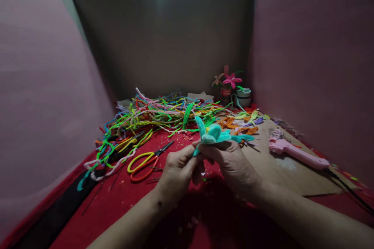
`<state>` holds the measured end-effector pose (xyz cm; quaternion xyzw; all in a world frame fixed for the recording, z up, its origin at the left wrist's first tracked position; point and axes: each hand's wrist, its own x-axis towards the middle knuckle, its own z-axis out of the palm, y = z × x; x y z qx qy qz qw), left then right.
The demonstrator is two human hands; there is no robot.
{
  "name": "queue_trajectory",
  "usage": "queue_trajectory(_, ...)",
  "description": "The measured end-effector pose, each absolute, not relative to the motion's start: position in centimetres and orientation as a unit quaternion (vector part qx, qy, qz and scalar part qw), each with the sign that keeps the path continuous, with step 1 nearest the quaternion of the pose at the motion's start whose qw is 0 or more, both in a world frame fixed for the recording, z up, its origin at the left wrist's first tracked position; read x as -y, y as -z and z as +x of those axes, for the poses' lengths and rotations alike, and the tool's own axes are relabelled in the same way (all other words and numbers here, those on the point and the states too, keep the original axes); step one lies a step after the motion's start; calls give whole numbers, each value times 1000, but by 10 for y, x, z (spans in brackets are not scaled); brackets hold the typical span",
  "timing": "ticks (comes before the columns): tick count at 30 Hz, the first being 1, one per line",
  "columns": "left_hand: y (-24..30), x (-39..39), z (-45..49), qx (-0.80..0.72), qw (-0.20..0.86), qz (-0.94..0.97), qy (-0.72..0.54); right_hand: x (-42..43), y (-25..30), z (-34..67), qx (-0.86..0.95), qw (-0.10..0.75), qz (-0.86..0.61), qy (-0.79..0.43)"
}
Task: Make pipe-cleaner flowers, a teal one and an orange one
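A turquoise pipe-cleaner flower (212,134) with a bit of yellow at its centre is held up between both hands, above the red cloth. My left hand (181,163) pinches it from below on the left, near a petal that points down. On the other side my right hand (230,159) grips its underside, fingers closed. The fingertips of both hands nearly meet, and the flower's base is hidden behind them. Left of my left hand lie scissors (143,165) with one yellow and one red handle, their blades pointing away to the right.
A heap of colourful pipe cleaners (163,113) covers the back of the red cloth (117,198). Yellow-handled pliers (125,144) lie at left. A pink glue gun (298,153) with a cord rests on a brown board (269,179). Behind stand a small pot (243,97) and a pink flower (232,80).
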<state>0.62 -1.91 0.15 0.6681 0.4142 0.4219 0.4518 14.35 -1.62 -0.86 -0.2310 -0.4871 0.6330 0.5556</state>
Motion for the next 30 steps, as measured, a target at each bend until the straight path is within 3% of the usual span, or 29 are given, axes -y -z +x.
queue_trajectory(4, -2, 15, 3, -331, 655, 595, -328, 15, 4, 148, 517, 541, -217, -627)
queue_trajectory(6, -4, 12, 0, -305, 681, 597, -293, 15, 1, 149, 539, 535, -222, -611)
queue_trajectory(8, -10, 11, -3, -340, 610, 652, -295, 16, 0, 149, 552, 543, -237, -586)
queue_trajectory(13, -27, 13, -11, -450, 259, 737, -434, 15, -1, 144, 564, 577, -272, -525)
queue_trajectory(18, -40, 19, -8, -353, 245, 711, -557, 17, -10, 138, 603, 551, -271, -509)
queue_trajectory(21, -45, 18, -5, -355, 234, 722, -546, 17, -13, 134, 605, 532, -292, -515)
queue_trajectory(26, -51, 16, -4, -410, 311, 674, -530, 15, -17, 130, 601, 521, -288, -532)
queue_trajectory(30, -65, 16, -8, -375, 218, 765, -476, 14, -21, 131, 613, 514, -283, -529)
